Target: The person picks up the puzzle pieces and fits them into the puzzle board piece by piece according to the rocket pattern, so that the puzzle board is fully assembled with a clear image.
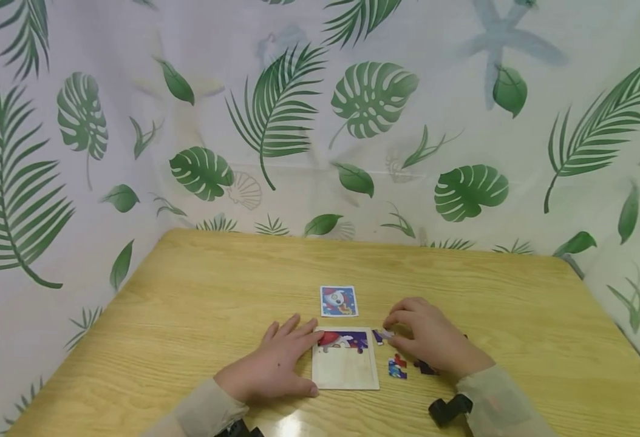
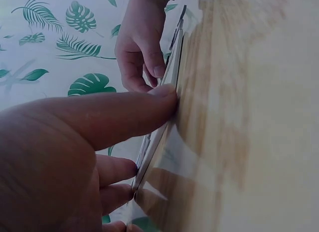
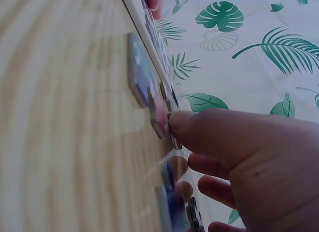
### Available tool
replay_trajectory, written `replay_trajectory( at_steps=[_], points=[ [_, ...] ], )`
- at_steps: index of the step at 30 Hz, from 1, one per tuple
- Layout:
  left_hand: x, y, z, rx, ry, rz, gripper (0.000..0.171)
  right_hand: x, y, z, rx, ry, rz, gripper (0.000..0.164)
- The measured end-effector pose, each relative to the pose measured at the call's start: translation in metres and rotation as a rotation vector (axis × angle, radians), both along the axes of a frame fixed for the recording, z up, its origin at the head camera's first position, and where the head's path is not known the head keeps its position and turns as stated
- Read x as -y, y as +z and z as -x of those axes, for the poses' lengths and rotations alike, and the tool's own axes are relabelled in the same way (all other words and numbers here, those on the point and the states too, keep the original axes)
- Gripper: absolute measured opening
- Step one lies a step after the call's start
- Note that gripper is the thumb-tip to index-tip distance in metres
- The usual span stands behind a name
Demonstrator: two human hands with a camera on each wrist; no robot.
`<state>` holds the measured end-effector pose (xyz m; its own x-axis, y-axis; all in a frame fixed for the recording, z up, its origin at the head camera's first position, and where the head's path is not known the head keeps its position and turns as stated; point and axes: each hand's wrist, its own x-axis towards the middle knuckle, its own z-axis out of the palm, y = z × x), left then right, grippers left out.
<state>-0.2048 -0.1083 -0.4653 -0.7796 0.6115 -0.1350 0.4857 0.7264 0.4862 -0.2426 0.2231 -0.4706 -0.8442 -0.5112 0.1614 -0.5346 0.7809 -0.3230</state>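
My left hand [image 1: 276, 367] lies spread along the left side of a square wooden puzzle tray [image 1: 347, 370], its fingertips and thumb at the frame. Inside the tray, assembled puzzle pieces [image 1: 347, 340] form a top row of red, white and purple; below them is bare wood. My right hand [image 1: 432, 334] is bent over a purple and white puzzle piece [image 1: 378, 337] by the tray's upper right edge, thumb and forefinger pinching it. A red and blue piece [image 1: 398, 368] lies just below that hand. The right wrist view shows the thumb [image 3: 187, 124] close beside the red piece [image 3: 158, 115].
Behind the tray lies a picture card [image 1: 339, 301] with a white figure on blue. Dark puzzle pieces [image 1: 425, 368] sit partly under my right hand. The wooden table [image 1: 232, 279] ends at a leaf-printed curtain [image 1: 298, 152].
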Motion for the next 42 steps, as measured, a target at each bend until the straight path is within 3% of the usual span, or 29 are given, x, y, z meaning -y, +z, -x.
replay_trajectory(
  at_steps=[10, 21, 26, 34, 42],
  points=[
    [-0.002, -0.001, -0.001, -0.006, 0.011, 0.011, 0.098, 0.005, 0.003, -0.003, -0.010, -0.018, -0.013, 0.014],
    [-0.003, -0.004, -0.001, -0.017, 0.002, 0.011, 0.097, 0.002, 0.002, -0.003, 0.027, -0.034, 0.055, 0.010],
    [-0.001, -0.002, 0.000, -0.025, 0.006, 0.019, 0.097, 0.029, 0.008, -0.010, 0.017, -0.003, 0.099, 0.009],
    [0.001, 0.002, 0.001, -0.015, 0.004, 0.008, 0.096, 0.083, 0.003, -0.024, -0.028, 0.083, 0.087, 0.012],
    [0.002, 0.001, 0.000, -0.008, -0.016, -0.001, 0.093, 0.098, -0.001, -0.032, -0.065, 0.069, 0.043, 0.016]
  ],
)
